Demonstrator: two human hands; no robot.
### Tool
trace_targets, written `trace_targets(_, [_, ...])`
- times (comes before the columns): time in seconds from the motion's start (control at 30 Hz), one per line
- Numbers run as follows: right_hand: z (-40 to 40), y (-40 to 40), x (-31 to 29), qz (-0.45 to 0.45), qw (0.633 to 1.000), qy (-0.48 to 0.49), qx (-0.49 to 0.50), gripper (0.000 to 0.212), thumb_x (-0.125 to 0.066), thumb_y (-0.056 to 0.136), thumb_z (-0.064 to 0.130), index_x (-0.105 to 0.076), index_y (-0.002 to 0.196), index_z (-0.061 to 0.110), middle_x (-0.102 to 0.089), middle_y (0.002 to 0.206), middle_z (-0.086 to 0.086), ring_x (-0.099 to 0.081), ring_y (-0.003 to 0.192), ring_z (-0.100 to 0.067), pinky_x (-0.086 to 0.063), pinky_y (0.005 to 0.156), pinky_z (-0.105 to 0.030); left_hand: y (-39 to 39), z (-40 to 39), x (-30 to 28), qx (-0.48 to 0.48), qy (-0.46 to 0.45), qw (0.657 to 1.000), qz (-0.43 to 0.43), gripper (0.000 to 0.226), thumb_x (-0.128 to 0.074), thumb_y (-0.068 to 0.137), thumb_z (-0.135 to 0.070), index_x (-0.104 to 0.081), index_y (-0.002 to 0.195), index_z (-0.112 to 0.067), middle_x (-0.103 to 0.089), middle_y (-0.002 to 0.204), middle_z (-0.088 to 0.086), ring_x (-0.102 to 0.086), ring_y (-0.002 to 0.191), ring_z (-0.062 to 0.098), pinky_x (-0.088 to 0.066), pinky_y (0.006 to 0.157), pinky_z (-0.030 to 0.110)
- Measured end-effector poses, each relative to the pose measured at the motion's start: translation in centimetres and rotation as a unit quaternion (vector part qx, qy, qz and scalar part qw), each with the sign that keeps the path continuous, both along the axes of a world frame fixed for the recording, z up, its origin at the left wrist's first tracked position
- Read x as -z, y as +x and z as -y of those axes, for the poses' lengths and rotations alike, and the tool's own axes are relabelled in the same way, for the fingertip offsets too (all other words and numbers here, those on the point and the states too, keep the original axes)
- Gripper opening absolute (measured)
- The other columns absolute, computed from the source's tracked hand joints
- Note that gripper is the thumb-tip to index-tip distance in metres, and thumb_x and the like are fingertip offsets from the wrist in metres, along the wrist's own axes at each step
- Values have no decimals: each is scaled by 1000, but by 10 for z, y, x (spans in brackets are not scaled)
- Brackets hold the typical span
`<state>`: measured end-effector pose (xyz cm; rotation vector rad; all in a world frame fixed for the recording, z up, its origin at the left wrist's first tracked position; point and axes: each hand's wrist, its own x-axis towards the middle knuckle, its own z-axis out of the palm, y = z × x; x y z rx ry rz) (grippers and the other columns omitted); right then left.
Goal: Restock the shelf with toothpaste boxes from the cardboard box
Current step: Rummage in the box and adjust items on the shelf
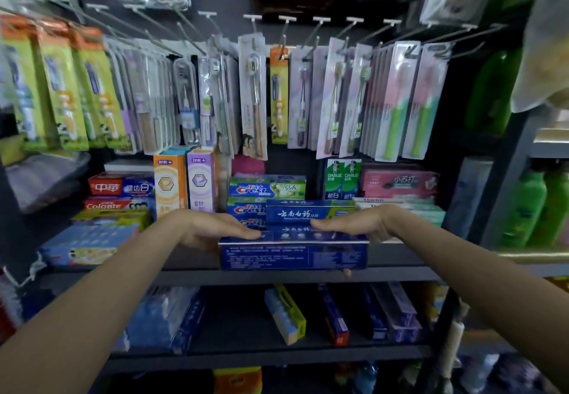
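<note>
A long dark blue toothpaste box (294,255) lies lengthwise at the front edge of the dark shelf (277,276). My left hand (215,229) grips its left end, fingers laid over the top and thumb underneath. My right hand (351,224) holds the right end the same way; a fingertip shows below the box. Behind it another blue box (308,213) of the same brand lies on top of a stack. The cardboard box is out of view.
Crest boxes (266,190), Colgate boxes (117,204), upright orange and purple boxes (184,182), green Darlie boxes (341,179) and a pink box (398,182) fill the shelf. Toothbrush packs (252,98) hang on hooks above. More boxes lie on the lower shelf (286,316). Green bottles (535,209) stand right.
</note>
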<state>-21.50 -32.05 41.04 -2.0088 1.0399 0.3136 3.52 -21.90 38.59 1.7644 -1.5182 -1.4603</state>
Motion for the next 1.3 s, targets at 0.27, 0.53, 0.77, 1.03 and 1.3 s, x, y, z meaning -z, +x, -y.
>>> trace_targets(0.27, [40,2,48,-86,952,-249,-155,77,-69,79,39,-31,142,17,-39,142,-2,-39,130,-22,-36,104,-32,-30,42,29,82,-191,915,346,57,-76,73,-32,-53,124,-22,-50,122,-5,-45,118,14,-38,101,27])
trace_targets(0.53, [89,-3,55,53,908,-408,-84,61,-62,86,42,-39,135,14,-44,130,-10,-35,123,-27,-32,102,-35,-44,78,54,-28,-502,634,588,70,-90,37,-40,-64,100,-20,-60,95,-1,-61,88,20,-52,72,30])
trace_targets(0.77, [116,5,63,0,873,-482,-80,58,-49,95,35,-27,144,16,-37,135,-10,-30,124,-27,-25,105,-34,-36,91,82,-236,-406,809,355,77,-75,74,-32,-35,137,-17,-32,134,9,-33,127,27,-30,106,38])
trace_targets(1.03, [125,10,78,26,843,-524,-118,64,-54,93,33,-24,146,14,-29,140,-8,-27,129,-25,-23,113,-36,-23,101,104,-266,-261,906,198,78,-73,78,-25,-28,140,-11,-39,140,11,-39,129,26,-36,107,39])
trace_targets(1.3, [131,20,80,-125,814,-541,-168,105,-65,81,47,4,149,8,-3,157,-15,-6,145,-30,-1,118,-41,-34,109,103,-284,-271,893,221,76,-67,84,-20,-22,144,-9,-49,136,8,-47,125,24,-39,102,35])
